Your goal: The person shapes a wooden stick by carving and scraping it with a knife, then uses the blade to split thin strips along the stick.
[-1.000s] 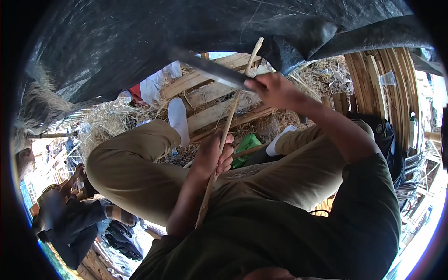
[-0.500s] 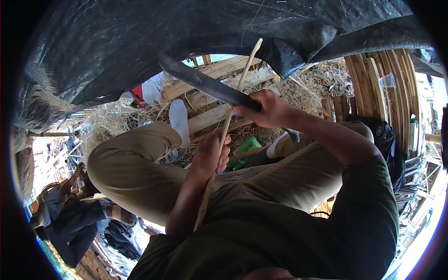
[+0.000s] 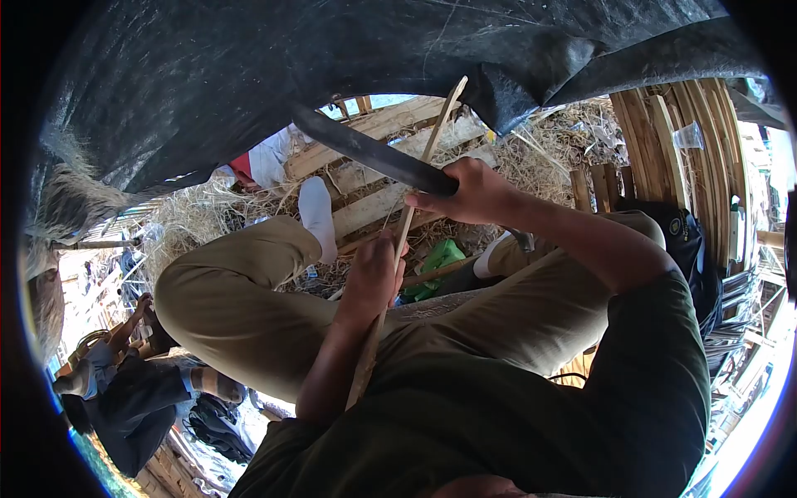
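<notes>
My left hand [image 3: 374, 278] is wrapped round a long, thin wooden stick [image 3: 431, 148], which slants from my body up toward the black sheet. In my right hand [image 3: 475, 195] is the handle of a large knife [image 3: 365, 151]. Its dark, broad blade points up and to the left and crosses the stick's upper part. My right thumb reaches to the stick just below the blade. Whether the edge touches the wood I cannot tell.
Black sheeting [image 3: 249, 66] hangs overhead. Wooden slats [image 3: 365, 209] and straw lie beyond my crossed legs, near a green plastic bag [image 3: 440, 264]. Upright planks [image 3: 714, 166] and a black bag [image 3: 681, 241] are at the right. Another person [image 3: 137, 394] sits at the lower left.
The knife has swung lower, and my right hand has come down and slightly left along the stick. My left hand still grips the stick, whose tip has shifted slightly.
</notes>
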Tool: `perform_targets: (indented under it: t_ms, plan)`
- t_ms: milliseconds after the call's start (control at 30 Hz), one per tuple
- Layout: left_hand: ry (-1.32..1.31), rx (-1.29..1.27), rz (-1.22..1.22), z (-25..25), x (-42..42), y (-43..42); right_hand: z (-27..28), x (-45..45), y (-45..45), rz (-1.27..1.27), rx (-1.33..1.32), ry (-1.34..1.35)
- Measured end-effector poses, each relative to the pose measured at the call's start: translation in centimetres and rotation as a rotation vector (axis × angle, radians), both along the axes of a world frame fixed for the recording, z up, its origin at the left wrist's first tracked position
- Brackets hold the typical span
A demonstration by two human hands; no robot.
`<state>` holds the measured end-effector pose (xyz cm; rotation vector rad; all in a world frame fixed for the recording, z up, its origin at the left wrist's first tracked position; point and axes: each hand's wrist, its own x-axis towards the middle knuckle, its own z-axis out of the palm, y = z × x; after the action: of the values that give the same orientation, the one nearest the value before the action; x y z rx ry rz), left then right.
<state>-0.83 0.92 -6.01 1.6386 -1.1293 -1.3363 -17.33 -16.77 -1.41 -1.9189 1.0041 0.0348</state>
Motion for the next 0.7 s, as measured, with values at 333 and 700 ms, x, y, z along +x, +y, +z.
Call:
perform_targets:
  t_ms: [333, 700]
  plan:
    - [0.509, 0.371, 0.163, 3.3, 0.4, -1.4, 0.7, 0.5, -0.6, -0.049, 0.166, 0.133]
    - [0.523, 0.451, 0.243, 3.0, 0.0, -1.9, 4.5, -0.8, -1.2, -0.037, 0.324, -0.048]
